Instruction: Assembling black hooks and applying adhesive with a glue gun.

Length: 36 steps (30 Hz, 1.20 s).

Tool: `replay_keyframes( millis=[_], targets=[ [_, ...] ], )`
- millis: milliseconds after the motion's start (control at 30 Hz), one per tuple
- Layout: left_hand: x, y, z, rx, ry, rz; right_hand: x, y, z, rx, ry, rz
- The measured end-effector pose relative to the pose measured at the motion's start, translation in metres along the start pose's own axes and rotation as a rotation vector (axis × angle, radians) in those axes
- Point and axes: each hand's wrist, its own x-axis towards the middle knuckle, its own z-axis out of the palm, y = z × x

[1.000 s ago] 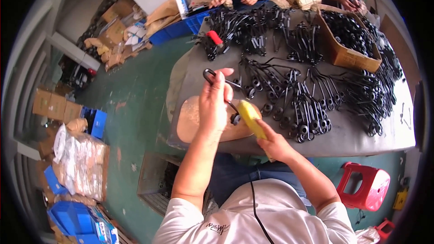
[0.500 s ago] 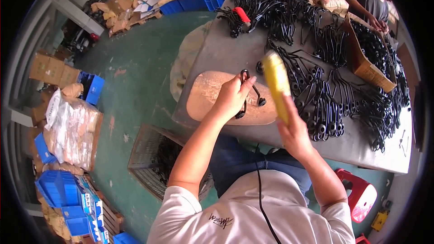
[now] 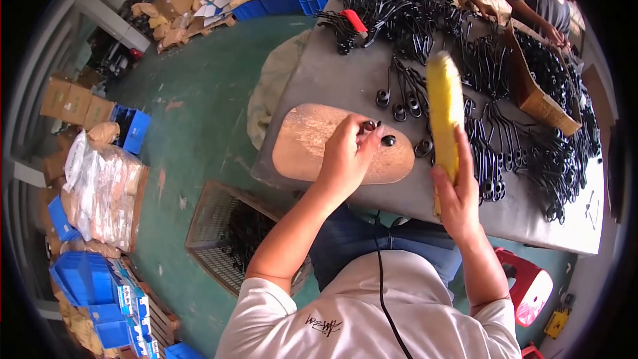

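Observation:
My left hand (image 3: 347,151) presses a black metal tool with ring handles (image 3: 380,134) down on a worn wooden board (image 3: 300,145) at the near edge of the grey table (image 3: 335,80). My right hand (image 3: 457,189) grips a long yellow mallet-like tool (image 3: 444,105), raised upright to the right of the board. Most of the black tool is hidden under my left fingers.
Heaps of black ring-handled tools (image 3: 505,126) cover the table's right half, with a cardboard box (image 3: 531,93) full of them. A wire basket (image 3: 229,229) stands on the green floor at my left. Other people work at the far side. A red stool (image 3: 528,286) sits at right.
My left hand has brought the black tool down onto the wooden board. My right hand has lifted the yellow tool higher and more upright. The view has tilted down.

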Motion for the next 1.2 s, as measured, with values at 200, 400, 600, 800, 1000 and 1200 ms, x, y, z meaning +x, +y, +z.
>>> replay_keyframes(
  millis=[200,400,600,800,1000,1200],
  targets=[
    [0.004,-0.002,0.005,0.173,0.031,0.051,0.0,0.028,0.018,-0.23,0.01,-0.156],
    [0.009,-0.007,0.005,0.222,0.073,0.069,0.017,0.067,0.034,-0.242,-0.416,0.361],
    [-0.019,-0.01,-0.036,0.064,0.274,-0.136,0.012,0.083,0.036,-0.088,-0.266,0.311],
    [-0.075,0.022,-0.163,0.124,0.46,-0.379,0.002,0.099,0.033,-0.137,-0.364,0.208],
    [-0.084,-0.003,-0.185,0.949,0.449,-0.169,0.003,0.099,0.041,-0.2,-0.379,0.125],
    [-0.003,-0.001,-0.023,0.312,0.0,-0.087,0.0,0.099,0.036,-0.242,-0.378,0.109]
  ],
)
